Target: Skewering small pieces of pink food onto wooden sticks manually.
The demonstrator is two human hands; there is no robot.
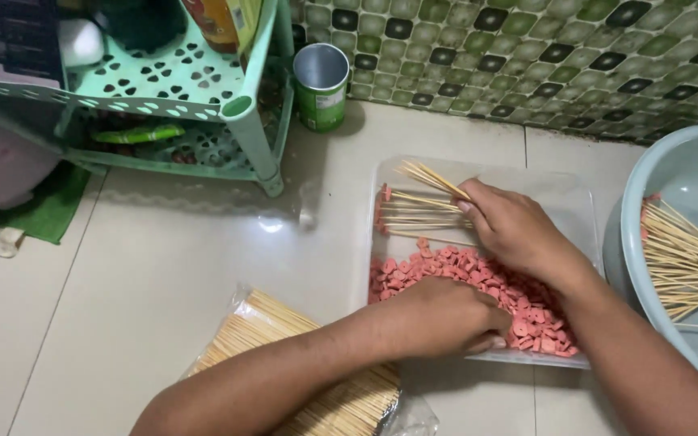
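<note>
Right hand grasps thin wooden skewers at the tray's far edge; left hand pinches pink sausage slices.

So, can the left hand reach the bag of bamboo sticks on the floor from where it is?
Probably yes. The left hand rests on the sausage pieces, and the bag of sticks lies just under its forearm with nothing between them.

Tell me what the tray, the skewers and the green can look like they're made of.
Tray: clear plastic, probably; the floor tiles show through its glossy walls. Skewers: pale bamboo or wood, matte and thin. Can: metal, judging by its shiny silver inside, with a green outer wrap.
</note>
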